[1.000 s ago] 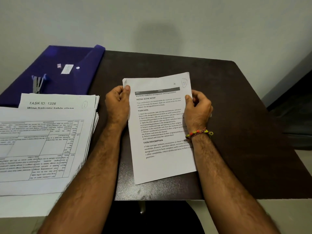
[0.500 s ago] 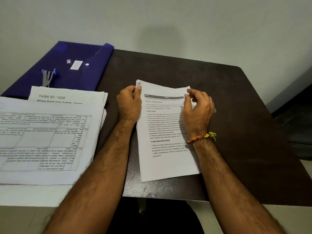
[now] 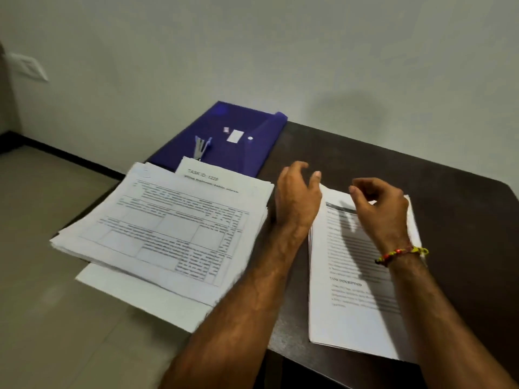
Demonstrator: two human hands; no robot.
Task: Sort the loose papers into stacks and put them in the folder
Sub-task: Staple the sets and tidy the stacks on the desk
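A thin stack of printed papers [image 3: 354,301] lies flat on the dark table [image 3: 449,209] at the right. My left hand [image 3: 297,200] hovers by its upper left corner, fingers apart and holding nothing. My right hand [image 3: 379,209], with a beaded wristband, hangs just above the stack's top edge, fingers loosely curled and empty. A large loose pile of papers [image 3: 168,228] with tables printed on them lies to the left, overhanging the table's edge. Behind that pile lies the blue folder [image 3: 238,147], shut flat.
A stapler [image 3: 200,148] rests on the folder near its front edge. A pale wall stands right behind the table, with a switch plate [image 3: 26,66] at the far left. The tiled floor [image 3: 42,276] shows to the left of the table.
Both hands have let go of the small stack, which now lies flat on the table, and have lifted off it. The view has swung to the left.
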